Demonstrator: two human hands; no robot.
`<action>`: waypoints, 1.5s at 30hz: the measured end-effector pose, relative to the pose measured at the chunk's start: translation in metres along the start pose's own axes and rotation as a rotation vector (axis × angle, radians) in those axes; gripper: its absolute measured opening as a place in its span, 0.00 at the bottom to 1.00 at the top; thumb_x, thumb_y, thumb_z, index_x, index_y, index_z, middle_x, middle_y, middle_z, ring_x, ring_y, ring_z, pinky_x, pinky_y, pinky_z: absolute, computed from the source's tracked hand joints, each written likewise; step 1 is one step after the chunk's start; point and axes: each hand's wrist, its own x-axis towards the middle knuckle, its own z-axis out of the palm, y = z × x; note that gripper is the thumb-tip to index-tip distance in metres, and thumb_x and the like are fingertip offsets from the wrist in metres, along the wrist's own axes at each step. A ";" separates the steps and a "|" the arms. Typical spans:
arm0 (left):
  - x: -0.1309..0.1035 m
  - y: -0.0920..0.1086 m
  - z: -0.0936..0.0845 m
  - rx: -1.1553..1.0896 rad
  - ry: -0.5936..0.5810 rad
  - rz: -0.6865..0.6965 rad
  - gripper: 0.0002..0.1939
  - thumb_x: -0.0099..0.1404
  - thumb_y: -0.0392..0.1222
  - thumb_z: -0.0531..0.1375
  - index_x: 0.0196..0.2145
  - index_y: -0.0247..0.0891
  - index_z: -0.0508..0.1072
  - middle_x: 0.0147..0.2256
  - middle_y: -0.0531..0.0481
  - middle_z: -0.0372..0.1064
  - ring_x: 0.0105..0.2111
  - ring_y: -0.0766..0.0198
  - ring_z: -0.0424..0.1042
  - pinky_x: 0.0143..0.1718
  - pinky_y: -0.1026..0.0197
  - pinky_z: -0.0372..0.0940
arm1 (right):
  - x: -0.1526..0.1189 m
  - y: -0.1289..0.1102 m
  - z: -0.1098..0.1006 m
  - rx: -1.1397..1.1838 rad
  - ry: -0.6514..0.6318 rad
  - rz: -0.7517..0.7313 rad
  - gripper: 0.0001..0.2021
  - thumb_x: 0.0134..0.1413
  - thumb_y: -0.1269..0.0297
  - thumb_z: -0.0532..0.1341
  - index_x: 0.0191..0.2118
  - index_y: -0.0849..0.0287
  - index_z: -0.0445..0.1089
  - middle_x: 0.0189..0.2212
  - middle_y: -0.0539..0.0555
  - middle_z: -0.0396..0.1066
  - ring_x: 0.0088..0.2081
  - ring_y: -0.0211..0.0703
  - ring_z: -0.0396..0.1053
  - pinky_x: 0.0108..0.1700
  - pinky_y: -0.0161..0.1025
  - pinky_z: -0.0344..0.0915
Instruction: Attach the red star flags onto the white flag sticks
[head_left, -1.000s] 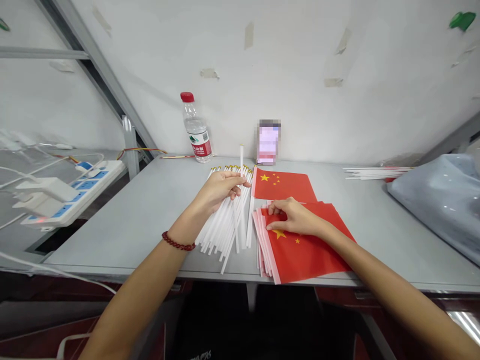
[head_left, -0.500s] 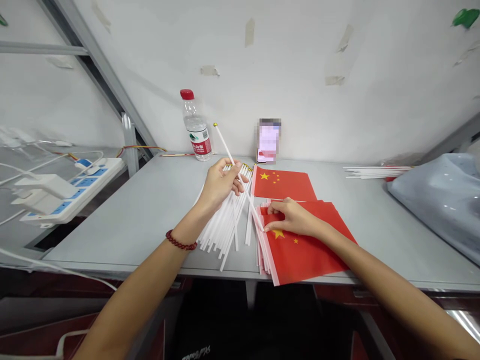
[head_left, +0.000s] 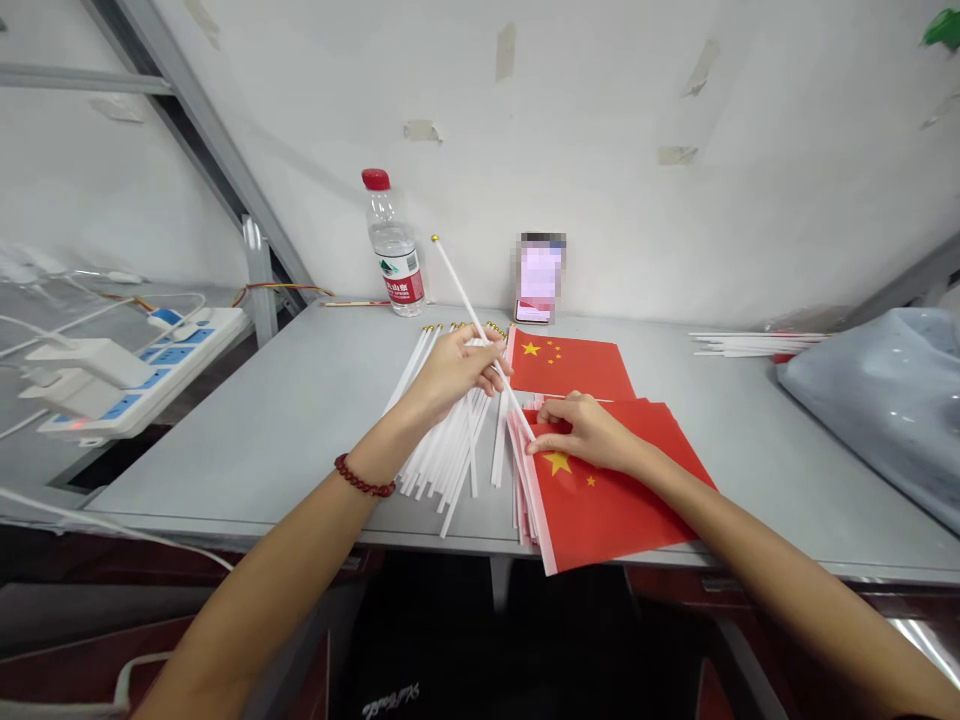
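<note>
My left hand is closed on a white flagpole with a gold knob at its raised end. The pole slants down to the right, its low end at the edge of the top flag. With thumb and fingers pinched, my right hand grips the white-sleeved edge of that red flag with yellow stars. It lies on a stack of similar flags, their pale sleeves fanned at the left. Under my left hand lies a pile of white flagpoles. Behind the stack, another red flag lies flat.
A water bottle and a phone stand against the wall. Left is a power strip with plugs and cables. A bluish plastic bag and several white sticks lie right on the grey table.
My left hand has moved slightly right with the flagpole, its low end now closer to my right thumb at the flag's edge. My right hand keeps its pinch. The view has shifted slightly.
</note>
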 end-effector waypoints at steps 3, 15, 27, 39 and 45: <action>-0.003 -0.002 0.007 0.045 -0.125 -0.075 0.08 0.63 0.38 0.61 0.29 0.32 0.69 0.25 0.48 0.73 0.21 0.70 0.72 0.24 0.68 0.67 | 0.000 -0.003 -0.001 0.028 0.013 -0.009 0.18 0.52 0.52 0.66 0.25 0.59 0.62 0.22 0.45 0.60 0.23 0.33 0.51 0.29 0.34 0.54; -0.006 -0.001 0.011 -0.024 0.025 -0.052 0.09 0.66 0.39 0.57 0.29 0.33 0.70 0.24 0.49 0.72 0.18 0.74 0.65 0.21 0.68 0.62 | -0.004 -0.012 -0.008 0.264 -0.071 0.002 0.07 0.56 0.63 0.63 0.34 0.58 0.76 0.29 0.51 0.76 0.30 0.36 0.68 0.35 0.36 0.65; -0.006 -0.003 0.015 -0.009 -0.032 -0.011 0.09 0.66 0.41 0.58 0.30 0.33 0.70 0.24 0.49 0.72 0.18 0.73 0.66 0.20 0.67 0.62 | -0.004 -0.014 -0.010 0.258 -0.075 -0.004 0.05 0.55 0.64 0.63 0.32 0.59 0.76 0.27 0.50 0.75 0.28 0.35 0.66 0.33 0.35 0.63; -0.006 -0.005 0.015 0.011 -0.035 0.026 0.11 0.64 0.43 0.59 0.27 0.35 0.68 0.25 0.49 0.71 0.19 0.73 0.66 0.20 0.67 0.62 | -0.003 -0.015 -0.009 0.286 -0.084 0.013 0.05 0.55 0.64 0.64 0.33 0.59 0.76 0.28 0.51 0.75 0.28 0.35 0.67 0.33 0.35 0.64; -0.007 -0.004 0.016 0.030 -0.028 0.011 0.12 0.64 0.44 0.59 0.26 0.35 0.68 0.24 0.50 0.71 0.18 0.73 0.66 0.21 0.67 0.63 | -0.004 -0.014 -0.009 0.287 -0.090 0.020 0.05 0.54 0.64 0.64 0.33 0.59 0.76 0.28 0.51 0.75 0.28 0.35 0.68 0.33 0.35 0.65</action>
